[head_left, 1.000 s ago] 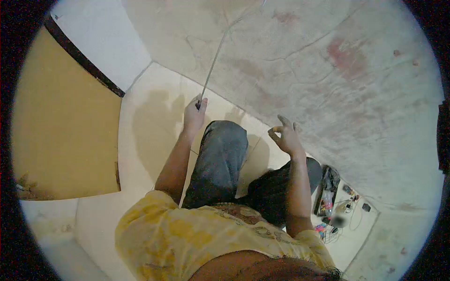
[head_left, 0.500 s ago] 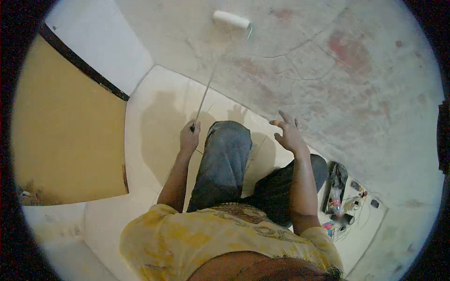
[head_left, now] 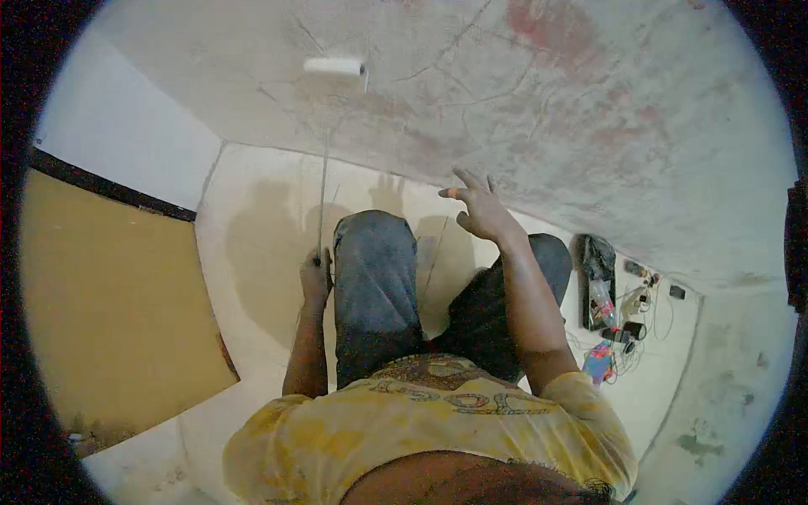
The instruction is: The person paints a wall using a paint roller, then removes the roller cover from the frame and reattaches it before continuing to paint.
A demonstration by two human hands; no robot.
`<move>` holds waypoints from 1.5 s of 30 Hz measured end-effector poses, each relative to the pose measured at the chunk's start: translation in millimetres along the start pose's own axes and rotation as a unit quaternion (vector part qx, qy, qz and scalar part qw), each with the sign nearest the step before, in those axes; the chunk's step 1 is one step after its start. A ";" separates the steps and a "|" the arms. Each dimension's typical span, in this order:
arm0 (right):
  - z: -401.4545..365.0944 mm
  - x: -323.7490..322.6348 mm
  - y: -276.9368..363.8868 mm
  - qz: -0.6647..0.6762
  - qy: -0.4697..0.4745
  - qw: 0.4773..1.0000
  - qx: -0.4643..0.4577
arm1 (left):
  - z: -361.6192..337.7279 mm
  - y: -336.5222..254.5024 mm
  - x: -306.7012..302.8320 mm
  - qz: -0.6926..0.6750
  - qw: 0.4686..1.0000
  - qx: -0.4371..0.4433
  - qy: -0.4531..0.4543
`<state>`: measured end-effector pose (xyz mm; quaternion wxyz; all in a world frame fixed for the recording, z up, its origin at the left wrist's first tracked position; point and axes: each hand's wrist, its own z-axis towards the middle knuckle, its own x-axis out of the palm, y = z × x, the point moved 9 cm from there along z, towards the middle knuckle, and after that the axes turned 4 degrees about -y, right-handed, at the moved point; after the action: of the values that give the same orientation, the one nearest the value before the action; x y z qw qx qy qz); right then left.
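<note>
My left hand [head_left: 316, 279] is closed around the handle of a paint roller, low beside my left knee. From it a long thin metal rod [head_left: 323, 189] runs up to the white roller sleeve [head_left: 333, 66], which is against or very close to the patchy grey wall [head_left: 505, 109]; contact cannot be made out. My right hand [head_left: 484, 212] is raised above my right knee near the wall's base, fingers spread and holding nothing. An orange band [head_left: 454, 194] circles one of its fingers.
A brown panel [head_left: 118, 286] with a dark edge is on the left, below a white wall section [head_left: 135, 126]. On the pale tiled floor [head_left: 269, 219] at right sit a black tray [head_left: 587, 286], a clear plastic bottle [head_left: 601, 303] and tangled cables [head_left: 627, 358].
The view has turned, moving the scene within the frame. My left hand has drawn back towards my body, and the roller sleeve is slightly lower on the wall. My right hand stays spread.
</note>
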<state>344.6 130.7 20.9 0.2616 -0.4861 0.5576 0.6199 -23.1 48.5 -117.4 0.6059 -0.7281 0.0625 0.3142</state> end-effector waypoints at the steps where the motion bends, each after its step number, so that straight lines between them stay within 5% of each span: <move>1: 1.0 0.2 1.8 0.001 0.005 1.000 -0.003 | -6.5 24.6 1.6 0.012 1.000 0.008 0.002; 6: 1.8 -1.0 2.5 0.006 -0.002 1.000 -0.017 | 0.6 33.6 -10.8 0.060 0.998 -0.004 -0.007; 9: -0.8 -6.4 8.5 0.014 0.009 1.000 0.005 | 21.8 -15.3 -15.2 0.024 1.000 0.014 -0.011; 11: -0.4 -6.0 6.0 0.023 0.001 1.000 -0.002 | 39.9 -74.5 -18.2 0.007 0.993 0.110 -0.038; 17: 0.0 0.9 -7.4 -0.002 0.002 1.000 0.002 | 66.9 -138.2 -11.3 -0.028 0.992 0.108 -0.053; 22: -1.7 -4.0 -5.0 0.004 -0.006 1.000 -0.002 | 32.1 -10.9 24.3 0.040 0.996 -0.055 0.053; 24: -3.4 -5.8 -1.7 0.012 0.001 1.000 0.004 | -5.1 6.7 22.9 0.020 0.997 -0.007 0.072; 28: -2.6 -4.0 3.4 0.004 0.001 1.000 -0.015 | -29.6 50.1 28.7 -0.094 0.990 -0.078 0.071; 34: -0.9 -0.4 2.2 0.002 0.001 1.000 -0.013 | 17.7 -13.8 5.8 0.118 0.993 0.018 0.025; 39: 0.8 5.9 -6.8 0.015 0.001 1.000 -0.005 | 58.0 -113.1 -2.7 -0.024 0.994 0.103 -0.020; 45: -1.2 1.6 -5.9 -0.008 0.008 1.000 0.007 | 49.0 -78.5 10.8 0.058 0.998 0.038 0.008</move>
<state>349.5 130.7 17.0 0.2655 -0.4942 0.5599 0.6098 3.8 117.0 -60.3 0.6131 -0.7023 0.1216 0.3407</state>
